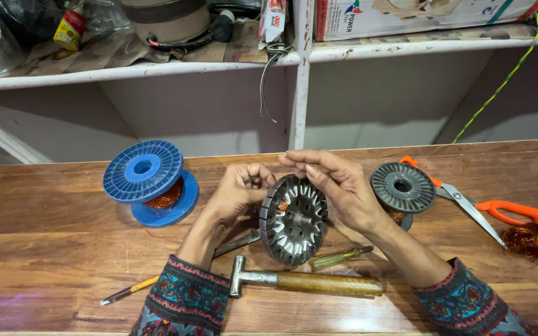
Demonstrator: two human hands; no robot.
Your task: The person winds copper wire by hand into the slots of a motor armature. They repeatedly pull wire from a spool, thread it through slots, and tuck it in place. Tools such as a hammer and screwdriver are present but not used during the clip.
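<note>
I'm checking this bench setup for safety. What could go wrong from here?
The slotted stator stands tilted on edge between the left hand and right hand; it could tip onto the hammer. The open scissors lie near the right forearm, so a sideways move might catch them.

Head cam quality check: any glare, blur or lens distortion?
Head view: sharp on both hands and the stator; purple flare on the bench at lower left; wide-angle bowing of the shelf; soft, even light, faint shadows.

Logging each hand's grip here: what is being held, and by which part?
Both hands, left hand and right hand, hold the slotted metal stator upright by its upper rim.
</note>
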